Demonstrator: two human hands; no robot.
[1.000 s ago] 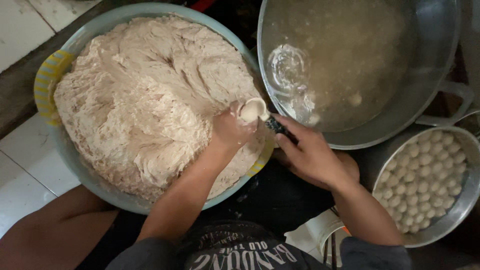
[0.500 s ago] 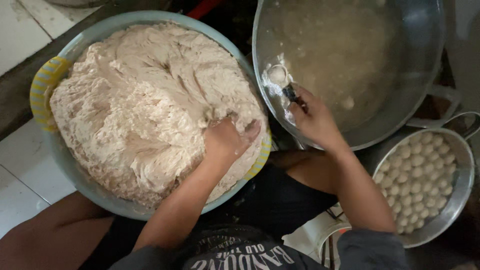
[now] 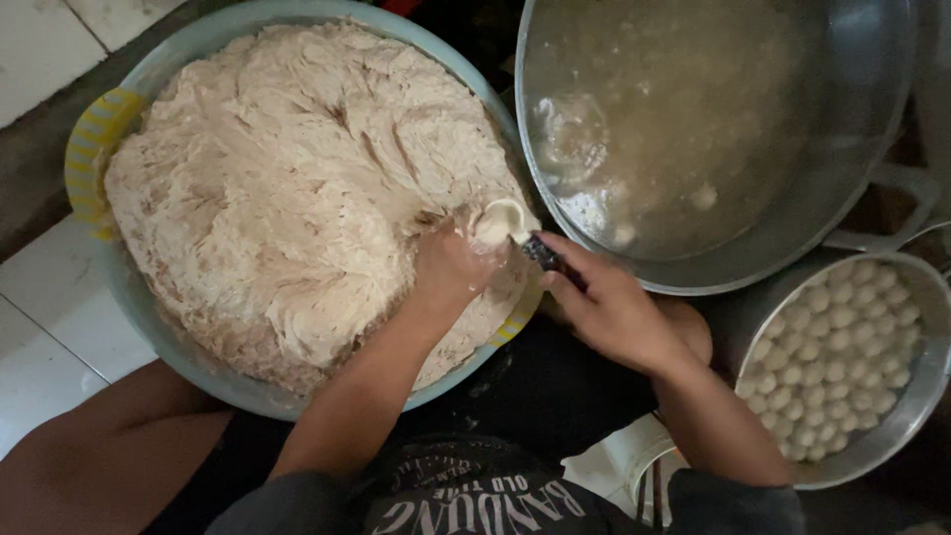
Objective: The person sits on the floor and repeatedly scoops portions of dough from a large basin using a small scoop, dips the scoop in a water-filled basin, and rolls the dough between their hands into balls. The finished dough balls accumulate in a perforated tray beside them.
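Observation:
A big light-blue basin (image 3: pixel 158 327) with a yellow handle is heaped with pale beige paste (image 3: pixel 287 188). My left hand (image 3: pixel 451 269) is sunk into the paste at the basin's right edge, squeezing a lump of it up between thumb and fingers. My right hand (image 3: pixel 609 307) holds a spoon (image 3: pixel 510 226) with a dark handle, its bowl against that squeezed lump. To the right stands a wide metal pot (image 3: pixel 842 188) of cloudy water with a few balls floating in it.
A metal colander (image 3: pixel 916 406) at the lower right holds several pale round balls. White floor tiles (image 3: pixel 50 327) lie to the left. My knees and dark shirt fill the bottom of the view.
My right hand has come back from over the metal pot to the basin, bringing the spoon against the paste in my left hand. My left hand has squeezed up a new lump.

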